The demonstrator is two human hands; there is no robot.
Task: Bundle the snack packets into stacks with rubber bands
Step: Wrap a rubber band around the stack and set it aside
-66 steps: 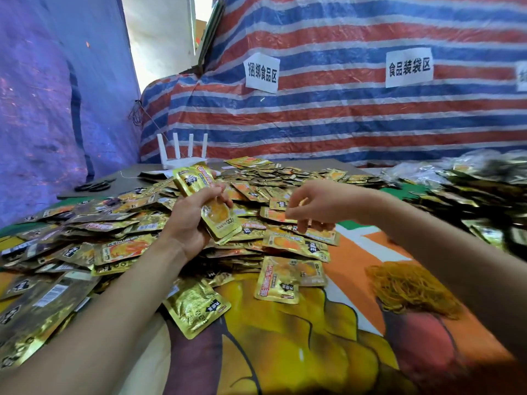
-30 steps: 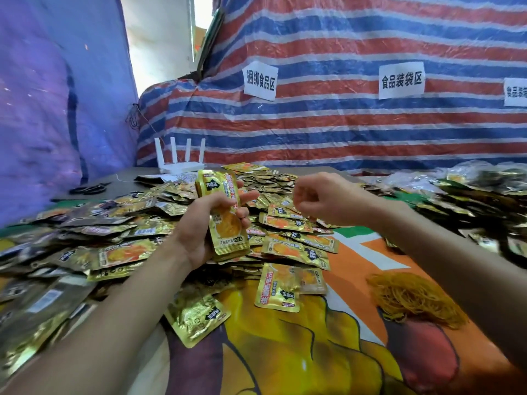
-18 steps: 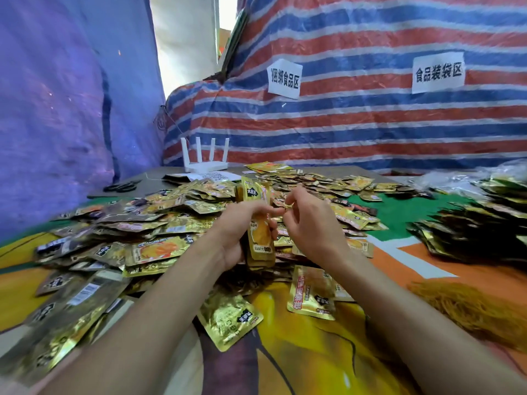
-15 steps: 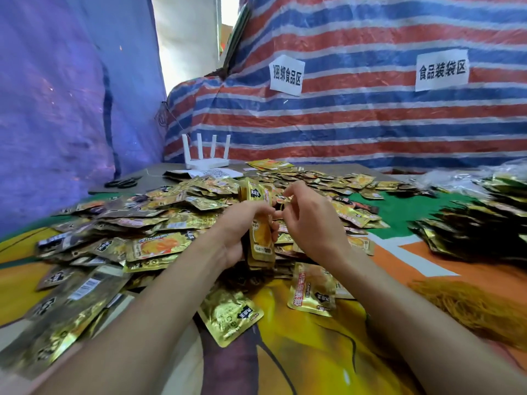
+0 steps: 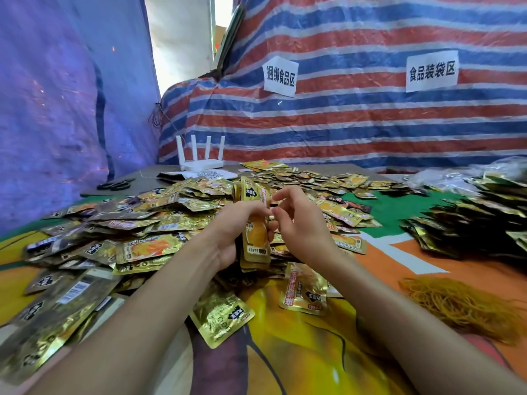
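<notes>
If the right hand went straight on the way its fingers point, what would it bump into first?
Probably the stack of packets the left hand grips upright; the right hand is nearly touching it.

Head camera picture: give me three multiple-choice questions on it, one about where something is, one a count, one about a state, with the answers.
1. Where does the pile of rubber bands lie? A on the table, at the person's right; B on top of the packet heap; C beside the scissors.
2. How many antennas has the white router? A two; B four; C six.
3. What is the left hand doing? A lying flat; B gripping an upright stack of packets; C holding scissors.
Answers: 1 A, the tangle lies at the right side. 2 B, four stand in a row. 3 B, its fingers curl round the stack.
</notes>
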